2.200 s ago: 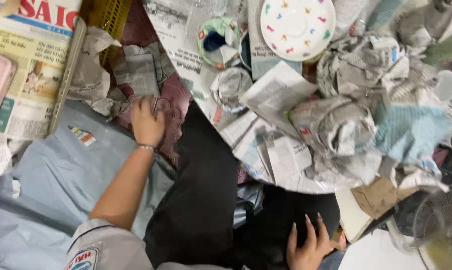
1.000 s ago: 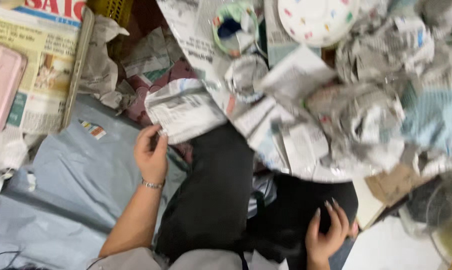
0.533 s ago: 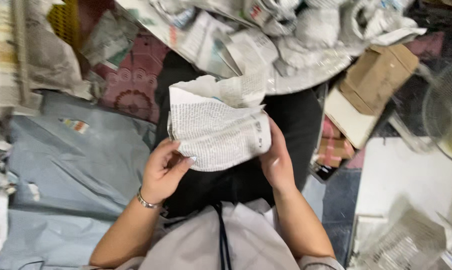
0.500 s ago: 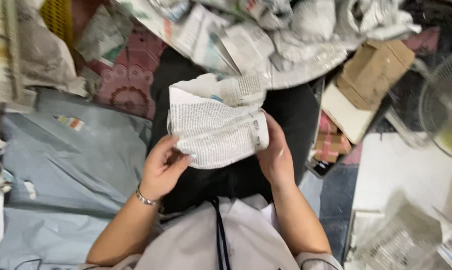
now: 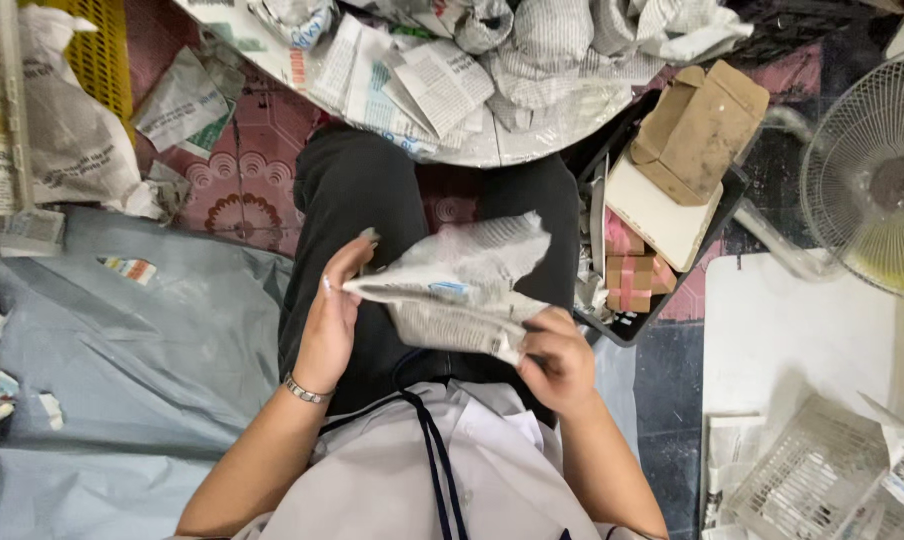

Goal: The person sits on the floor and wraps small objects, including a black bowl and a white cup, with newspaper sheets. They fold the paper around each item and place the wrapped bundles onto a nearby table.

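- Left hand (image 5: 330, 318): raised over the lap, palm turned inward, fingers (image 5: 357, 250) extended upward and pinched on the left edge of a crumpled newspaper sheet (image 5: 462, 285). A bracelet sits on the wrist.
- Right hand (image 5: 559, 358): lower than the left, curled shut around the sheet's lower right corner; the grip detail is blurred, so which fingers bear on the paper cannot be confirmed.
- Newspaper sheet: held between both hands above the person's dark trousers (image 5: 372, 200), folded and creased, clear of the floor.
- Containers: a dark tray (image 5: 617, 325) lies just right of the sheet, holding a flattened brown carton (image 5: 700, 125), a pale board and pink blocks. A yellow crate (image 5: 97, 55) stands well up and left of the sheet. A white mesh basket (image 5: 807, 475) lies down and right.
- Surroundings: a heap of newspaper-wrapped bundles (image 5: 532, 35) on a round surface lies beyond the sheet, past the knees. A grey plastic sheet (image 5: 122, 370) covers the floor to the left. A fan (image 5: 872, 180) stands far right.
- Nothing obstructs either hand.
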